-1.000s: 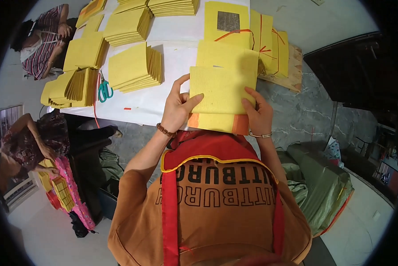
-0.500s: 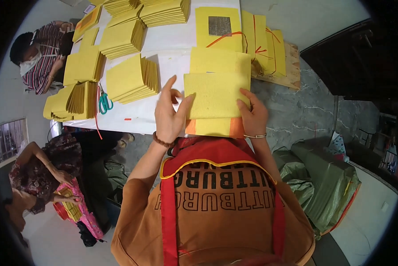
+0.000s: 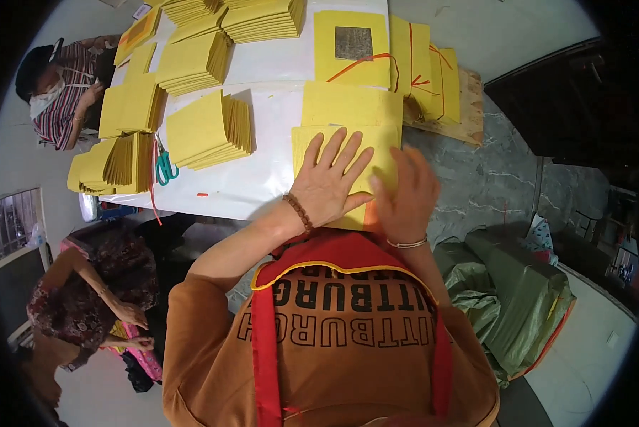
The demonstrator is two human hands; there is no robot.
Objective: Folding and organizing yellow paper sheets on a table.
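At the white counter (image 3: 227, 201), the splayed left hand (image 3: 330, 183) seemingly flattened rectangular yellow paper (image 3: 363, 178), next needing even pressure, the blurred right hand (image 3: 409, 193) of unclear grip.

Here's our apron (image 3: 333, 257), bright red, its upper edge piped in yellow and dipping in a wavy curve. From its two corners run our flat straps (image 3: 265, 356), the same red. Nearer our neck than the apron, we've got a brown top (image 3: 355, 381) with an orange cast, and there's the lettering (image 3: 362, 302): bold dark capitals close against the apron's edge, outlined capitals one row farther off. Out either side of the apron, our brown sleeves (image 3: 202, 313) look loose. Beyond it, round brown beads (image 3: 299, 211) circle the wrist of our left hand (image 3: 333, 178); on our right hand's (image 3: 408, 196) wrist, a slim, pale bangle (image 3: 408, 244).
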